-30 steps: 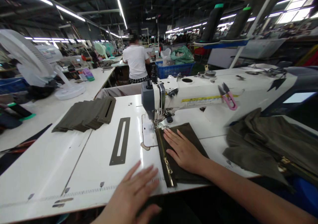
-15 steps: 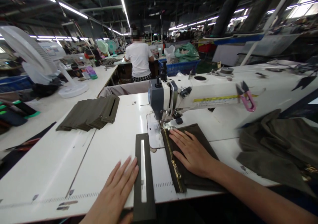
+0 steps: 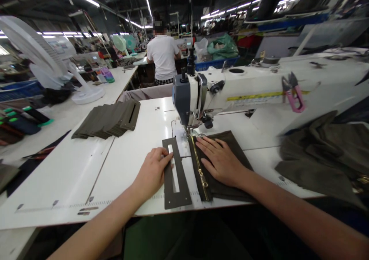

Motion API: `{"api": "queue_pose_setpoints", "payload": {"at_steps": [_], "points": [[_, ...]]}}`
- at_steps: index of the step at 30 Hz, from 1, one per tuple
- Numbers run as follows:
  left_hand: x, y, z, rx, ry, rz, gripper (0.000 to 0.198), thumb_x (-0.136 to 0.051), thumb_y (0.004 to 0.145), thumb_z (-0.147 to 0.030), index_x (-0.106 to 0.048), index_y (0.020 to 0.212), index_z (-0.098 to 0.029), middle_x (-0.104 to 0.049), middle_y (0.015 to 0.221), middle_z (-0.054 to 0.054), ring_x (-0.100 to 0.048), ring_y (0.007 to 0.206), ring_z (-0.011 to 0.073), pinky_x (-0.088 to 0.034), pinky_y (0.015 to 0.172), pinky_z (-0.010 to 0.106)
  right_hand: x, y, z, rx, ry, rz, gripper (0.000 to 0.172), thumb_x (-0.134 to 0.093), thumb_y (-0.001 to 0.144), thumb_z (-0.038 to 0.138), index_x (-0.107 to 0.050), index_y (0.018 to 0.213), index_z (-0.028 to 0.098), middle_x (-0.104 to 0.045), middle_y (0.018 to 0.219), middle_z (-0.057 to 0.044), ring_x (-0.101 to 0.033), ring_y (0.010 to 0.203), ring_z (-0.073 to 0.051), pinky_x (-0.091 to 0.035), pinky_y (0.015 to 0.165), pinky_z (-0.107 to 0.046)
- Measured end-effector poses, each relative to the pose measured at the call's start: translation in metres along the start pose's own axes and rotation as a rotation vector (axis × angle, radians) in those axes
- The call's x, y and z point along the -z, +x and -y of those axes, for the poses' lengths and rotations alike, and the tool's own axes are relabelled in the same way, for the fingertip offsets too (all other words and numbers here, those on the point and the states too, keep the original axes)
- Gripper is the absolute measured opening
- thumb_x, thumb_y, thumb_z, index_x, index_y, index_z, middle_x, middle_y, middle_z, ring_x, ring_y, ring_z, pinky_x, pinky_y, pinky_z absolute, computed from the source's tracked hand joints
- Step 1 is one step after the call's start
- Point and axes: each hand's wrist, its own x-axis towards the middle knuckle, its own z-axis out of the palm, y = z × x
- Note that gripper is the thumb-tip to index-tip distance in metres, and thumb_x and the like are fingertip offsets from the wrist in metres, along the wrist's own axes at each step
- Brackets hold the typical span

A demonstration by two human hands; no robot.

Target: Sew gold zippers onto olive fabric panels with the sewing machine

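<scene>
My left hand (image 3: 152,169) has its fingers curled and its thumb and forefinger closed on the edge of a dark olive slotted panel (image 3: 178,199), beside the long slot. The panel lies flat on the sewing table, left of the needle. Flat on a folded dark fabric piece (image 3: 230,140) rests my right hand (image 3: 220,162), its fingers stretched out. A brass zipper (image 3: 198,164) runs along the left edge of that fabric, with its pull towards me. The fabric's far end reaches the presser foot of the sewing machine (image 3: 186,98).
A fanned stack of similar panels (image 3: 105,119) lies at the left. Pink-handled snips (image 3: 294,92) sit on the machine arm. Dark cloth (image 3: 319,160) is heaped at the right. A white fan (image 3: 88,92) and thread cones (image 3: 36,115) stand farther left. A person (image 3: 163,56) works ahead.
My left hand has gone from lying flat beside the slotted panel to gripping its edge. The panel has shifted away from me and tilted slightly. My right hand stays on the fabric.
</scene>
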Motion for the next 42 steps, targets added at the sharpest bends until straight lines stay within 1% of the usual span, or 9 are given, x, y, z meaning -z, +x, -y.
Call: {"api": "queue_pose_setpoints", "payload": {"at_steps": [4,6,9,13,17,22,30,34,42], "points": [[-0.002,0.005,0.013,0.000,-0.105,0.028,0.036,-0.036,0.089,-0.026,-0.054,0.119,-0.017,-0.042,0.134,0.010,-0.036,0.125,0.0269,-0.034,0.102,0.050,-0.002,-0.009,0.009,0.019,0.014,0.011,0.049,-0.032,0.088,0.026,-0.033,0.134,0.010,-0.027,0.143,-0.008,-0.020,0.132,-0.021,-0.018,0.106,-0.047],[-0.002,-0.002,0.015,0.031,-0.195,0.003,0.037,-0.035,0.088,-0.022,-0.052,0.121,-0.019,-0.047,0.131,0.007,-0.043,0.121,0.0232,-0.037,0.101,0.045,-0.001,-0.013,0.014,0.027,0.016,0.019,0.050,-0.031,0.088,0.025,-0.032,0.135,0.010,-0.024,0.143,-0.007,-0.019,0.132,-0.021,-0.017,0.107,-0.047],[-0.001,-0.010,0.007,0.068,-0.264,-0.139,0.039,-0.040,0.085,-0.022,-0.049,0.123,-0.022,-0.056,0.121,0.005,-0.055,0.108,0.0210,-0.046,0.094,0.042,0.001,-0.015,0.020,0.018,0.021,0.026,0.050,-0.031,0.088,0.025,-0.031,0.135,0.010,-0.024,0.143,-0.008,-0.019,0.132,-0.021,-0.017,0.107,-0.048],[-0.005,0.002,-0.020,-0.085,-0.200,-0.300,0.038,-0.041,0.086,-0.023,-0.048,0.123,-0.018,-0.049,0.129,0.009,-0.051,0.113,0.0211,-0.046,0.094,0.038,0.002,-0.013,0.021,0.021,0.062,0.022,0.049,-0.034,0.086,0.023,-0.034,0.134,0.009,-0.028,0.142,-0.009,-0.019,0.132,-0.022,-0.016,0.107,-0.049],[-0.019,0.026,-0.035,-0.191,-0.005,-0.172,0.032,-0.042,0.082,-0.009,-0.054,0.111,-0.007,-0.055,0.120,0.018,-0.054,0.110,0.0240,-0.047,0.092,0.038,0.002,-0.013,0.019,0.039,0.105,0.012,0.051,-0.037,0.084,0.019,-0.034,0.134,0.011,-0.032,0.140,-0.009,-0.020,0.132,-0.023,-0.017,0.107,-0.050],[-0.030,0.033,-0.034,-0.211,0.067,-0.127,0.030,-0.043,0.081,-0.005,-0.054,0.108,-0.007,-0.055,0.119,0.018,-0.051,0.112,0.0246,-0.045,0.094,0.041,0.002,-0.013,0.017,0.041,0.113,0.012,0.052,-0.038,0.083,0.019,-0.033,0.135,0.012,-0.031,0.141,-0.010,-0.020,0.132,-0.023,-0.016,0.107,-0.050],[-0.028,0.035,-0.036,-0.233,0.175,-0.137,0.028,-0.032,0.086,-0.004,-0.057,0.100,-0.005,-0.054,0.119,0.021,-0.054,0.109,0.0259,-0.050,0.082,0.039,0.005,-0.005,0.022,-0.044,0.159,0.012,0.048,-0.033,0.087,0.018,-0.034,0.134,0.011,-0.036,0.138,-0.010,-0.026,0.129,-0.023,-0.017,0.106,-0.048],[-0.028,0.037,-0.034,-0.265,0.191,-0.171,0.033,-0.025,0.091,-0.009,-0.057,0.098,-0.004,-0.060,0.110,0.020,-0.057,0.102,0.0251,-0.049,0.079,0.039,0.004,0.002,0.027,-0.086,0.169,-0.022,0.048,-0.036,0.089,0.025,-0.031,0.136,0.020,-0.041,0.135,-0.011,-0.032,0.124,-0.027,-0.020,0.102,-0.053],[-0.026,0.042,-0.028,-0.337,0.291,-0.245,0.036,-0.020,0.092,-0.010,-0.055,0.096,-0.005,-0.063,0.099,0.017,-0.059,0.092,0.0224,-0.043,0.077,0.035,0.007,0.004,0.026,-0.125,0.267,-0.034,0.046,-0.032,0.091,0.032,-0.032,0.135,0.020,-0.038,0.136,-0.014,-0.027,0.127,-0.029,-0.014,0.103,-0.055]]}}
